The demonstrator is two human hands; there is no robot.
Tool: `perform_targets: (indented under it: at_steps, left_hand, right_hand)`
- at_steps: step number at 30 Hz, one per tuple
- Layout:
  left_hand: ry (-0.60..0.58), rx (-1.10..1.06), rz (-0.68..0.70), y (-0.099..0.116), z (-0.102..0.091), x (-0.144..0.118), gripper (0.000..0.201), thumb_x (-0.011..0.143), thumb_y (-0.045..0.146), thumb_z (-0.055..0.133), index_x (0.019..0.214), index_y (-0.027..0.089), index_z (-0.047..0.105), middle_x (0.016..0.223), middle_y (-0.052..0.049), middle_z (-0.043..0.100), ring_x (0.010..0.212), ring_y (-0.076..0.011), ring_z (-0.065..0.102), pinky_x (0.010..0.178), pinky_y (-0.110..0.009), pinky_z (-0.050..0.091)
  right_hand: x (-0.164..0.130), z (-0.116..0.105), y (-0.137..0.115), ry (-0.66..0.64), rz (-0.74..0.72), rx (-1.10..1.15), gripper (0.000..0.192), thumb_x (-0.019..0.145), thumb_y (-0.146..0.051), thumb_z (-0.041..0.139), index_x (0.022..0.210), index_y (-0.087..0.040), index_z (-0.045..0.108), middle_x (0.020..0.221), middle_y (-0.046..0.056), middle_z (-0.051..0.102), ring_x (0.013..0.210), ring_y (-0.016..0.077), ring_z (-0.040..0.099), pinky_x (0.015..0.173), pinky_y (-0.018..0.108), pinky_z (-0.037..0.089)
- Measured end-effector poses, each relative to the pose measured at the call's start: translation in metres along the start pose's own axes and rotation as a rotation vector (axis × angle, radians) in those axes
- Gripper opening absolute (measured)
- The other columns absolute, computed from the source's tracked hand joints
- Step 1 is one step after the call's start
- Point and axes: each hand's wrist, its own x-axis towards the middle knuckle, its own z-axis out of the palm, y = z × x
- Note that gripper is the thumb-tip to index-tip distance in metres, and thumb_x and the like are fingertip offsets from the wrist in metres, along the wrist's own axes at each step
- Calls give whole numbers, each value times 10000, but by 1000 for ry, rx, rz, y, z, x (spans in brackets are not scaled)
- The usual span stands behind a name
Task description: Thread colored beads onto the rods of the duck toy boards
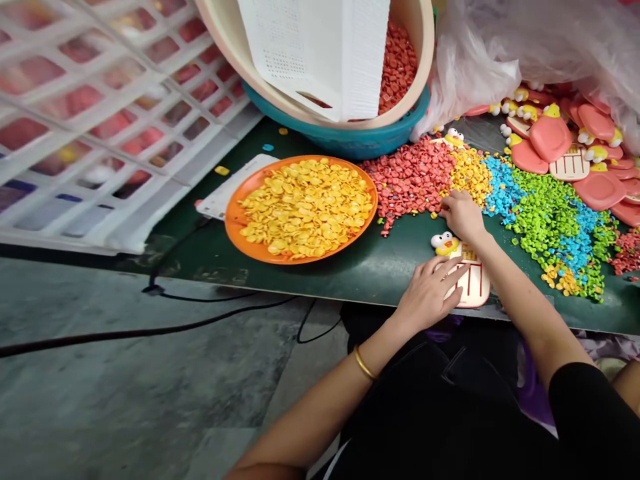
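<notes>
A flat cream toy board with red-lined slots and a yellow duck head with bulging white eyes lies near the table's front edge. My left hand rests over its left side, fingers spread and lying flat. Beyond the board, my right hand has its fingers curled down where the small red pieces meet the small yellow pieces. Its fingertips are partly hidden, and I cannot make out what is between them. Blue pieces and green pieces spread to the right.
An orange plate heaped with yellow discs stands left. Behind it, a teal basin supports a cream tub holding red pieces and a white plastic basket. White crates stand left; coral duck toys pile up right.
</notes>
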Motion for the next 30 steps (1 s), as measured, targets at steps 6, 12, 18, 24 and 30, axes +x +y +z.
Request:
perform_targets:
  at_steps: [6,12,18,24,30]
  left_hand:
    - [93,-67,-34,0,1,-1,478,940,337,521,1378,145,524,1348,-146,565,1273,-311,478,1093,-481,424]
    - [224,-74,-51,-2,6,-1,433,904,337,582,1282,131,534,1261,-158,568,1211,-309,499,1065,-486,453]
    - [297,-32,-65,-2,10,-1,368,867,337,629,1158,129,545,1148,-150,562,1131,-308,510,1001,-482,487]
    - [283,-60,-71,-3,11,-1,335,868,354,629,1126,167,526,1111,-123,565,1110,-293,511,995,-483,480]
    - [246,-81,-95,-4,11,0,386,878,363,620,1196,167,521,1112,-115,562,1103,-288,505,993,-471,475]
  right_hand:
    - [-81,-35,26,-41,113,380,142,891,-301,607,828,-182,650,729,-2,603,681,151,522,662,283,415]
    - [-139,-16,36,294,129,287,208,935,-277,538,873,-205,723,892,59,594,846,191,589,777,322,493]
    - [-141,5,36,330,-36,116,270,969,-190,455,1031,-239,713,1000,95,605,964,223,567,821,349,512]
    - [-145,-8,40,234,-71,147,257,977,-219,468,1046,-225,715,971,97,613,935,226,568,829,367,527]
    - [-150,-14,22,106,-139,270,274,974,-204,458,1034,-259,720,1000,70,658,971,200,621,859,338,538]
